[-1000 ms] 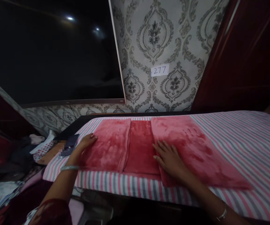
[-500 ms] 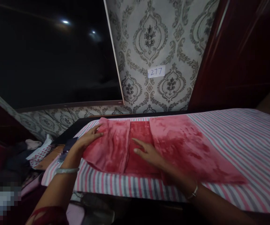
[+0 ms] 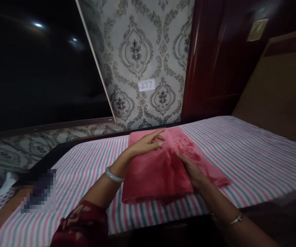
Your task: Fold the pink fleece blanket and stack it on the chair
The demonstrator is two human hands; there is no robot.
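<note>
Lying on the striped sheet (image 3: 240, 151) of the bed, the red cloth (image 3: 160, 175) is folded into a thick stack near the front edge, and both hands are on it. The left hand (image 3: 148, 144) rests flat on the top fold at the far side, fingers stretched out and slightly spread, pointing to the right; it grips nothing. The right hand (image 3: 191, 169) lies at the right side of the top fold, where that fold ends on the lower layer. Its fingers are open and point away from the person, pressing down, not closed around the cloth. The long axis of the stack runs from the front edge toward the wall (image 3: 137, 58). A strip of the lower layer shows to the right of the right hand, so this hand is nearer to that strip. The left hand is nearer to the far edge of the fold.
</note>
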